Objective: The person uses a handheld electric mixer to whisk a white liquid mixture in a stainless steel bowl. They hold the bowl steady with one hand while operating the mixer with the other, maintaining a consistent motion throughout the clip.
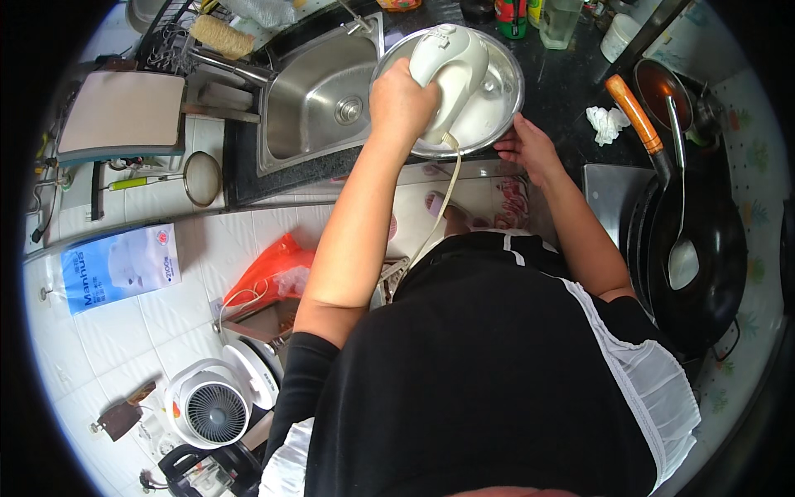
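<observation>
My left hand (pixel 404 102) grips the handle of a white electric hand mixer (pixel 458 59). The mixer's front end points down into a round metal bowl (pixel 520 87), and its beaters are hidden beneath the body. A white mixture (pixel 494 115) covers part of the bowl's inside. At the bowl's near right side, my right hand (pixel 533 148) holds the edge, thumb by the rim and fingers lower along the outer wall. From the mixer a pale power cord (pixel 454 177) runs down past my apron.
Left of the bowl is a stainless steel sink (pixel 320 105). A wok (pixel 714 248) with a ladle (pixel 683 264) stands at the right, its wooden handle (pixel 633 115) jutting over the counter near crumpled tissue (pixel 605 124). Bottles (pixel 559 25) line the back.
</observation>
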Tool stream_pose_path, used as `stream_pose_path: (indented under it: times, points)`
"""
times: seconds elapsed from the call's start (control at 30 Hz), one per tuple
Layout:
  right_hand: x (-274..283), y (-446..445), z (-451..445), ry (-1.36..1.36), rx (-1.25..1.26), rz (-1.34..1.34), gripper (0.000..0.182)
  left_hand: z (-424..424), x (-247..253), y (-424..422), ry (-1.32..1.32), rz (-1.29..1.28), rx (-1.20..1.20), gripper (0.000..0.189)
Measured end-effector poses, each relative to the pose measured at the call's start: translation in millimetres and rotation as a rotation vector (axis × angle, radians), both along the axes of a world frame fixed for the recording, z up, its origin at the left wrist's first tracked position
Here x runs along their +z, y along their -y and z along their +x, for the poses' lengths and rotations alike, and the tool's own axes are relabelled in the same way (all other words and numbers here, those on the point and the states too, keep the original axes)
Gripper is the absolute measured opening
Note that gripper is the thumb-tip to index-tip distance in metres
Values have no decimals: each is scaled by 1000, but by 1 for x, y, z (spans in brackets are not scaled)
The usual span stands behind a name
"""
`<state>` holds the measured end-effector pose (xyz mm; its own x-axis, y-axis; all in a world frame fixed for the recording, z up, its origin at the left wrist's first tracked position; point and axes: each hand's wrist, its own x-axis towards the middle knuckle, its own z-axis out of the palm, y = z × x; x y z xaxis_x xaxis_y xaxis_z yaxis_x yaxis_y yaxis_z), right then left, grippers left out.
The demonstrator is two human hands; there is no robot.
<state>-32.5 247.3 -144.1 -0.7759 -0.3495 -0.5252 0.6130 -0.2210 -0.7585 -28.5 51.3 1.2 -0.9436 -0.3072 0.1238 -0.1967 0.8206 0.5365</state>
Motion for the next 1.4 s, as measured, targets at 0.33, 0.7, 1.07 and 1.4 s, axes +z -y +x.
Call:
stream_pose_path:
  times: [0.33, 0.7, 1.07, 1.4]
  points:
    - [-6, 1, 0, 13, -3, -60, 37, -1, 14, -5, 36, -57, -134, 28]
    - [3, 11, 8, 39, -91, -58, 38, 16, 36, -4, 122, -151, -192, 31]
    - [0, 16, 11, 22, -141, -93, 38, 30, 50, 11, 228, -265, -78, 31]
    - [-9, 20, 11, 33, -208, -183, 39, 14, 33, 21, 159, -417, 38, 26]
